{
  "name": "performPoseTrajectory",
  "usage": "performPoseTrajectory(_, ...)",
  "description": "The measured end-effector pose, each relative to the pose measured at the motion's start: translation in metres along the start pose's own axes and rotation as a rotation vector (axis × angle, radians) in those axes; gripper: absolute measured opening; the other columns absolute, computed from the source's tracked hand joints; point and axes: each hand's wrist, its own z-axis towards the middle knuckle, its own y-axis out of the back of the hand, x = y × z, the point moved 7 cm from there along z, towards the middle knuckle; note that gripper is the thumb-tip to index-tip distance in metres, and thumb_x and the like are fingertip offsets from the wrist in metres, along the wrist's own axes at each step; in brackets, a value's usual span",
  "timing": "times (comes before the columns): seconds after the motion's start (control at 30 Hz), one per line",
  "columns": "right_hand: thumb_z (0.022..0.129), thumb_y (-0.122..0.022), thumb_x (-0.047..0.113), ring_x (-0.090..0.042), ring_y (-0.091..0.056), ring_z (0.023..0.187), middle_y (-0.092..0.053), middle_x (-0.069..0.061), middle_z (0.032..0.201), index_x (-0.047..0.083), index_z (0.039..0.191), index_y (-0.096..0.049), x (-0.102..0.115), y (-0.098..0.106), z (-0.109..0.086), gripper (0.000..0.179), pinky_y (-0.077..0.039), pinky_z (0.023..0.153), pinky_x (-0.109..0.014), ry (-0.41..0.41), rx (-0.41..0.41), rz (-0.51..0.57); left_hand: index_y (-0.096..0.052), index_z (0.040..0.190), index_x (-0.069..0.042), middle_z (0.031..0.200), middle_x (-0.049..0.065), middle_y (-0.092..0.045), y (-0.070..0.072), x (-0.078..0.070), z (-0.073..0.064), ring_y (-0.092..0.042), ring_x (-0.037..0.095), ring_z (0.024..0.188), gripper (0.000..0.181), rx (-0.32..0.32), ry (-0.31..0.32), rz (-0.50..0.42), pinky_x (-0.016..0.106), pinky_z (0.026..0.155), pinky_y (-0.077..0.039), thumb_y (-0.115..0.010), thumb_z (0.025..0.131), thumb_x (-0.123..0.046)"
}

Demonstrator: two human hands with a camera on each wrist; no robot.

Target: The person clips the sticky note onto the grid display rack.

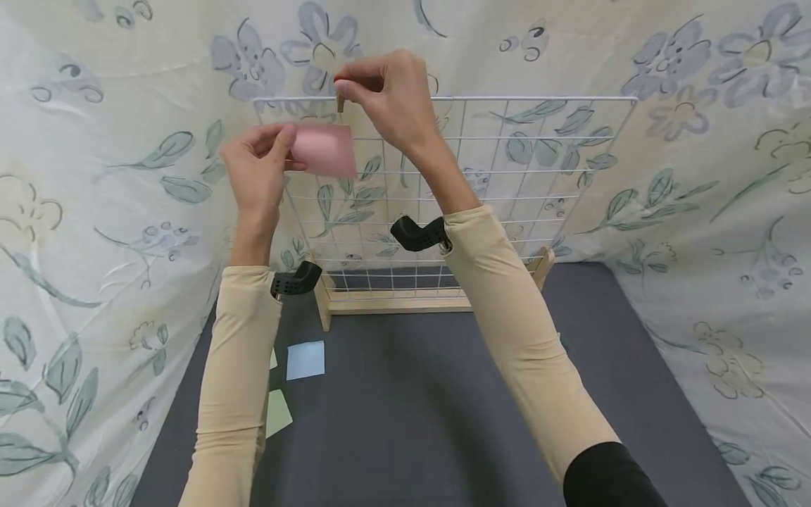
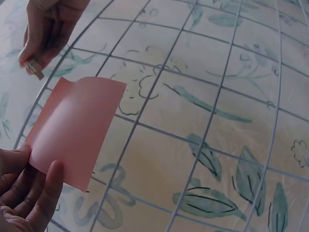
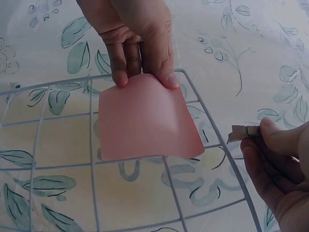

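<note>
A small pink paper (image 1: 326,150) is pinched at its left edge by my left hand (image 1: 258,165), in front of the upper left of a white wire grid (image 1: 500,137). The sheet bends a little, as the left wrist view shows. My right hand (image 1: 395,98) pinches a small wooden clothespin (image 3: 244,132) between thumb and fingers, just above the grid's top wire. In the right wrist view the clothespin points toward the grid's edge, apart from the paper.
The grid stands on a wooden base (image 1: 399,305) at the back of the dark grey table (image 1: 393,408). A blue paper (image 1: 305,360) and a green paper (image 1: 277,412) lie at the left, partly beside my left sleeve. Floral cloth (image 1: 716,296) hangs around.
</note>
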Motion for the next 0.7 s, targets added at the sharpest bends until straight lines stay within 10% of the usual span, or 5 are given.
performPoseTrajectory(0.7,0.093,-0.068,0.012,-0.007,-0.065,0.075,-0.074,-0.006,0.088,0.003,0.093,-0.079,0.003,-0.025,0.024,0.014,-0.049,0.067,-0.013,-0.040,0.091,-0.087,-0.074,0.095,0.007,0.081,0.010,-0.072,-0.010,-0.012,0.013,-0.066,0.018,0.056,0.017,-0.019,-0.035,-0.037,0.024,0.053,-0.058,-0.074,0.087,-0.007)
